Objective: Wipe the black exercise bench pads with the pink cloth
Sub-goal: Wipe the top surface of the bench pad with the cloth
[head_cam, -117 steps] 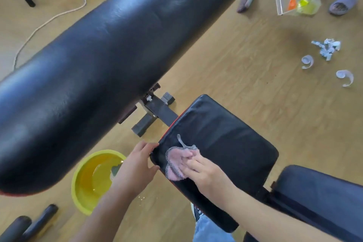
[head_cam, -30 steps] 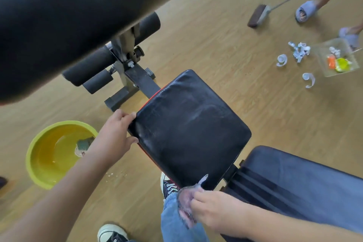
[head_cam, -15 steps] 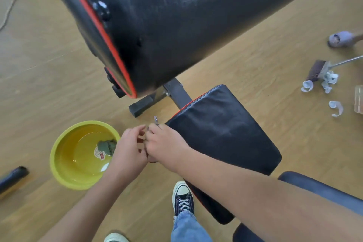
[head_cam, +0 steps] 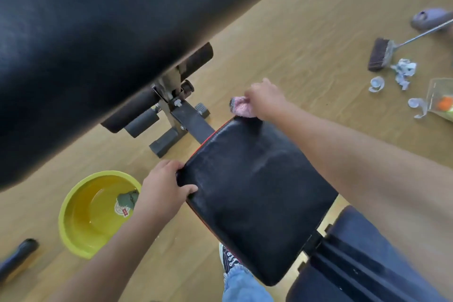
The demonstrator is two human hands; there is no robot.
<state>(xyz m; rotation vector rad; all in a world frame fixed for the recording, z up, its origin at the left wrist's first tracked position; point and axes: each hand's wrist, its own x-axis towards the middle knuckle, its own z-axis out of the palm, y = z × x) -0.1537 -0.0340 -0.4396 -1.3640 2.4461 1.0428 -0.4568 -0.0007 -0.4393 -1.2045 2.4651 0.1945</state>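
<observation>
Seat pad: the black padded vinyl seat pad (head_cam: 252,193) is located at frame centre.
Pink cloth: the bunched pink mesh cloth (head_cam: 241,106) is held at the pad's upper corner, above centre.
Right hand (head_cam: 266,99): fingers are clamped on the cloth.
Left hand (head_cam: 163,191): fingers are closed around the pad's left corner.
Basin: a round yellow plastic basin (head_cam: 73,223) is placed on the wooden floor (head_cam: 306,39), lower left.

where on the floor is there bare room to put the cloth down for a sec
Bare wood floor lies beyond the seat pad, between the right hand with the pink cloth and the broom. It is crowded by the paper scraps at far right, and around the yellow basin and bench frame on the left.
</observation>
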